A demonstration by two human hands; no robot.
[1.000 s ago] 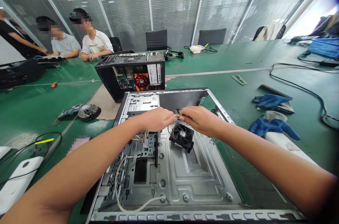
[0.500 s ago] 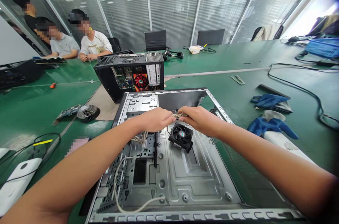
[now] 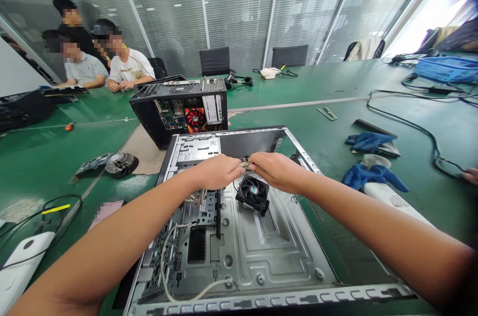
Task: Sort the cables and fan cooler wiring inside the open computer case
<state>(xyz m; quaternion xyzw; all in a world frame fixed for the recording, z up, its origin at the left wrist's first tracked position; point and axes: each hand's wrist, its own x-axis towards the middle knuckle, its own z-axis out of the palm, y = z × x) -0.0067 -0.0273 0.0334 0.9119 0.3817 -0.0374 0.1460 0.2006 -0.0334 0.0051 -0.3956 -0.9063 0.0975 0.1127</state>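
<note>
Over an open metal computer case, my left hand and my right hand are closed on a twisted, light-coloured cable bundle. A short stretch of it shows between my fingers; its ends are hidden. Just below my right hand sits a black cooling fan inside the case. A pale cable curves along the left side of the case floor. The drive cage lies under my left forearm and hand.
Behind stands a second computer tower with a red fan. Blue gloves and a white box lie right, a heatsink-like round part left. Black cables cross the right table. Several people are at the back left; another person's fingers show far right.
My right hand has come slightly nearer my left, so less of the cable bundle shows between them. The view has shifted a little. A person's fingers have appeared at the right edge.
</note>
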